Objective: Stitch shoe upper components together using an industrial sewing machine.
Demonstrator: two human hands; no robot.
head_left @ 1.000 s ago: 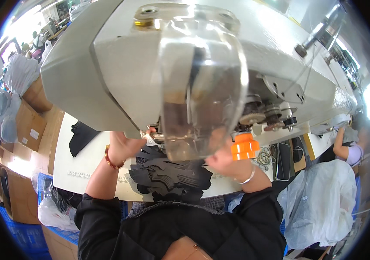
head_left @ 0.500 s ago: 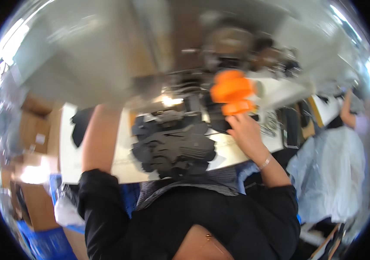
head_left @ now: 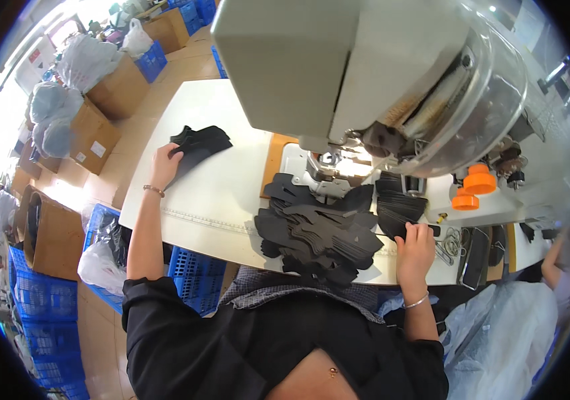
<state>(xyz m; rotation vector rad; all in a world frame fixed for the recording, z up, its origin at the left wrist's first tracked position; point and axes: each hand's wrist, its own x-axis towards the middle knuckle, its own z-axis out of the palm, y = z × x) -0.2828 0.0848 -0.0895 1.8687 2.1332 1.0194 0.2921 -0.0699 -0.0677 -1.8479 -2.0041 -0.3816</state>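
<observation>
At the left of the white worktable [head_left: 225, 187], my left hand [head_left: 164, 167] is closed on the edge of a few thin black cut pieces [head_left: 203, 145], which lie partly fanned on the tabletop. A large untidy heap of dark cut pieces [head_left: 318, 230] sits in front of me, below the sewing machine head [head_left: 298, 67]. To its right stands a neat stack of black curved pieces [head_left: 397, 203]. My right hand [head_left: 416, 253] is at the near edge of that stack, fingers bent and together. Something dark shows beside its fingertips; what it grips is hidden.
Orange knobs [head_left: 478, 180] jut from the machine at right. Metal rings [head_left: 455, 243] lie by the table's right end. Blue crates [head_left: 195, 277] and cardboard boxes [head_left: 55, 233] stand at left. A pale plastic sheet [head_left: 508, 327] hangs at right, near another person's arm [head_left: 551, 260].
The view has turned and sharpened, bringing the left side of the table into sight. My left hand, hidden earlier, now shows on the black pieces. My right hand is away from the orange knobs.
</observation>
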